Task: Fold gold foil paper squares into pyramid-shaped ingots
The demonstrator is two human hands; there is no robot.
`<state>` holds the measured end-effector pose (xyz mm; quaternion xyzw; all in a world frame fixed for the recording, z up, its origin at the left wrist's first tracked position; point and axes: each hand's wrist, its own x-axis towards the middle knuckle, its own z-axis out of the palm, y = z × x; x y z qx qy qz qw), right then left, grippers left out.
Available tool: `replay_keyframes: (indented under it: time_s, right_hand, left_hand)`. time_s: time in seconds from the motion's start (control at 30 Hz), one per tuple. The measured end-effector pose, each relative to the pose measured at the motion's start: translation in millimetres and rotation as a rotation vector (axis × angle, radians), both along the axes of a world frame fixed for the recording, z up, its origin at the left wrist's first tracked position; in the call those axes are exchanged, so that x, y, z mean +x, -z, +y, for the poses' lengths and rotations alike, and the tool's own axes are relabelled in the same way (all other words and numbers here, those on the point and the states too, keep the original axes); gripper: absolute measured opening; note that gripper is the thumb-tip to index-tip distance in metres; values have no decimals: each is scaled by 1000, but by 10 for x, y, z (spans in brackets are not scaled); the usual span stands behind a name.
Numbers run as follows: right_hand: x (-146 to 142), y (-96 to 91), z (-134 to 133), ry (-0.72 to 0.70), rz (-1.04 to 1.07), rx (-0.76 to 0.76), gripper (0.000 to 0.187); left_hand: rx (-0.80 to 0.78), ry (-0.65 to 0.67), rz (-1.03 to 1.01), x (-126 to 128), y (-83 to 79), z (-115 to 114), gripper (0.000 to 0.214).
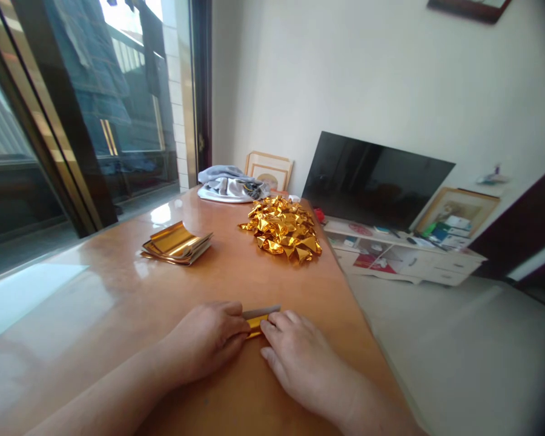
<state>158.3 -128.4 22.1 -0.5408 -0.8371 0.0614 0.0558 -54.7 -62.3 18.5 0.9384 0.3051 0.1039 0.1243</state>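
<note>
A sheet of gold foil paper [255, 326], partly folded with a grey strip along its far edge, lies on the wooden table [218, 284]. My left hand [213, 336] grips its left end, fingers closed together. At the other end, the fingers of my right hand [295, 351] press on the paper, with the thumb lower down near the tabletop. Both hands cover much of the sheet. Beyond them on the left sits a loose stack of gold foil paper [177, 243]. A heap of folded gold foil pieces [284, 227] is farther back on the right.
Folded cloth [231, 183] lies at the table's far end, before a leaning picture frame [277, 166]. A television [375, 181] stands on a white cabinet [436, 261] beyond the table's right edge. Glass doors [118, 109] are on the left.
</note>
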Motion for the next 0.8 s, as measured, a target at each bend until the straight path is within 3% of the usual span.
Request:
replay_keyframes:
  time_s: [0.27, 0.63, 0.8]
  right_hand:
    - [146, 36, -115, -9, 51, -111, 54]
    - [173, -32, -81, -16, 37, -97, 50]
    - [199, -57, -77, -51, 35, -97, 49]
  left_hand:
    - [7, -4, 20, 1, 89, 49, 28]
    - [63, 16, 10, 10, 91, 29, 29]
    - [84, 88, -68, 14, 100, 6, 25]
